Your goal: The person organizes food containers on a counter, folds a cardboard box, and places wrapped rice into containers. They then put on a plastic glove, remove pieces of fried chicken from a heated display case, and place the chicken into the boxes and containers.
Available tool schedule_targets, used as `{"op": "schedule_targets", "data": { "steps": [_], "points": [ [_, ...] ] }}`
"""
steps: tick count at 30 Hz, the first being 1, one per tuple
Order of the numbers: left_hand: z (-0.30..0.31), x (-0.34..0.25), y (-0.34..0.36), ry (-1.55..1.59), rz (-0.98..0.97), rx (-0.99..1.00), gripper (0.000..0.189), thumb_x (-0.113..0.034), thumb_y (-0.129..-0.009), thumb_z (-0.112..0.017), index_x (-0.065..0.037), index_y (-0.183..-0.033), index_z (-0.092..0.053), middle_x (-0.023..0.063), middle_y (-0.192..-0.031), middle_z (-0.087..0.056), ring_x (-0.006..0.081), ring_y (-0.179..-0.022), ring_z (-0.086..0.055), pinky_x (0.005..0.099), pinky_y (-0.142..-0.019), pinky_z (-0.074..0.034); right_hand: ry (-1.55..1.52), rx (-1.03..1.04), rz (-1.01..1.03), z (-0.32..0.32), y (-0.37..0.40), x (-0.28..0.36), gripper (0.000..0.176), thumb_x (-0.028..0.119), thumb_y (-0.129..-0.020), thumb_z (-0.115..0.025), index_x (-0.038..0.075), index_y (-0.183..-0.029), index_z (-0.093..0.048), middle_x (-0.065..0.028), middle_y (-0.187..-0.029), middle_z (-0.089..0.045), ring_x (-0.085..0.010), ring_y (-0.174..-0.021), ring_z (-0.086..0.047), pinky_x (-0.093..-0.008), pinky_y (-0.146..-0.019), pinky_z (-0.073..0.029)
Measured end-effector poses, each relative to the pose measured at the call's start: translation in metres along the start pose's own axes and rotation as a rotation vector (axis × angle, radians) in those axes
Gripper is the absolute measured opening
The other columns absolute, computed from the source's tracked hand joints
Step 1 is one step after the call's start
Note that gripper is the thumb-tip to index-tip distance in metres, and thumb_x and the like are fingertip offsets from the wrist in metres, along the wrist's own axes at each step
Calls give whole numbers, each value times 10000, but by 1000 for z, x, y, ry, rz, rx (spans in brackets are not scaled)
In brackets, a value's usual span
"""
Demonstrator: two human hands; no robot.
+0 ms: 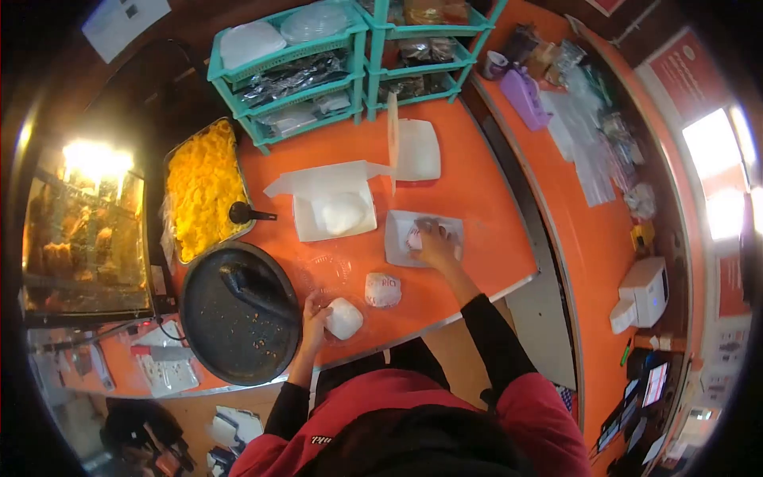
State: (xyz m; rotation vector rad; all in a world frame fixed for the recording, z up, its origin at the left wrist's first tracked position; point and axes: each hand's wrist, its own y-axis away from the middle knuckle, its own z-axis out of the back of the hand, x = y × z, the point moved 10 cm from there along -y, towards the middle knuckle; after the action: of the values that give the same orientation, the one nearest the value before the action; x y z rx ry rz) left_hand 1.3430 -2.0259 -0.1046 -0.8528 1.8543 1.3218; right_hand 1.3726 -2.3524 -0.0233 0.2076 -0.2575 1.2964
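On the orange counter, my left hand (313, 316) has its fingers closed on the side of a white wrapped bundle (345, 319) near the front edge. My right hand (436, 245) reaches into an open white box (400, 250), its fingers curled over a wrapped item (414, 238) with reddish marks. Between the hands sits another wrapped bundle (383, 290) with red writing. Behind them, an open box (312, 219) holds a white rounded item (342, 213). A further open box (419, 151) stands at the back. A clear plastic lid (330, 271) lies near my left hand.
A tray of yellow food (205, 191) with a black scoop (251, 214) is at the left, above a round black pan (238, 334). Teal racks (359, 71) line the back. A purple dispenser (524, 98) and a white printer (644, 293) stand on the right counter.
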Motion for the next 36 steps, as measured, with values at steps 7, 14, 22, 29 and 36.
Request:
{"op": "schedule_targets", "data": {
  "steps": [7,14,22,29,36],
  "points": [
    [29,18,4,-91,-131,-329,522,-26,-737,-586,-22,-1225,-402,67,-955,-503,145,-842,-503,256,-740,-431,-285,125,585,-30,88,127,482,322,-716,-656,83,-1108,-509,-183,-1208,-416,-358,-1071,-420,-481,-865,-375],
    [25,9,12,-255,-178,-461,349,-75,-772,-580,1,-1097,-476,76,-907,-564,147,-828,-542,270,-704,-450,-119,552,554,-57,123,57,479,294,-666,-696,123,-1079,-525,-146,-1233,-390,-350,-1051,-447,-453,-854,-401],
    [4,21,24,-403,-180,-645,566,-72,-742,-601,25,-1245,-358,196,-1141,-452,270,-1030,-476,360,-877,-389,-1140,951,284,141,-25,19,446,156,-623,-740,54,-1004,-533,-67,-923,-584,-148,-865,-565,-319,-750,-465],
    [-75,-79,67,-960,-369,-813,702,-109,-686,-649,-45,-1301,-315,218,-1277,-334,368,-1225,-270,460,-1008,-228,-207,156,665,28,-225,-17,626,266,-630,-735,141,-1165,-435,-142,-1152,-418,-327,-1039,-459,-471,-781,-447],
    [-124,-144,-49,-1651,-511,-509,462,-74,-717,-612,-182,-1152,-502,114,-1256,-419,244,-1208,-370,547,-1006,-204,41,221,474,-32,-242,-13,638,415,-709,-642,127,-1222,-395,-149,-1246,-330,-385,-1087,-403,-497,-872,-374]
  ]
}}
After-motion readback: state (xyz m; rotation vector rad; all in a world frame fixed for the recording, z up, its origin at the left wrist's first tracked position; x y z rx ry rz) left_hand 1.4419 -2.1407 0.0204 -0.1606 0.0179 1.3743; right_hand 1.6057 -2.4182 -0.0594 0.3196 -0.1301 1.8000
